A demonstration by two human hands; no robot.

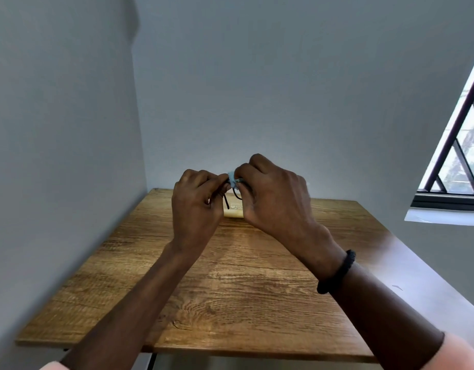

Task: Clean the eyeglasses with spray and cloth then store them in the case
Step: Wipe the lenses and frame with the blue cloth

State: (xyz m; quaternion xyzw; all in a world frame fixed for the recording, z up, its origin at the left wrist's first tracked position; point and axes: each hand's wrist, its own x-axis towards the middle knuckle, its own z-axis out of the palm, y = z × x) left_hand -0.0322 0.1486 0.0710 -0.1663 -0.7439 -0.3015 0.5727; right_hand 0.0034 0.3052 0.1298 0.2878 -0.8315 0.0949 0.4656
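Note:
Both hands are raised together above the far middle of the wooden table (230, 284). My left hand (197, 206) grips the black-framed eyeglasses (226, 200); only a thin dark temple arm shows below the fingers. My right hand (270, 194) pinches a light blue cloth (232, 178) against the glasses, close to the left fingertips. The lenses are hidden by the hands. Behind the hands a pale yellowish object (233, 210) lies on the table, mostly covered; I cannot tell whether it is the case. No spray bottle is in view.
The table stands in a corner, with grey walls at the left and the back. A barred window (457, 145) is at the right. A black band circles my right wrist (337, 273).

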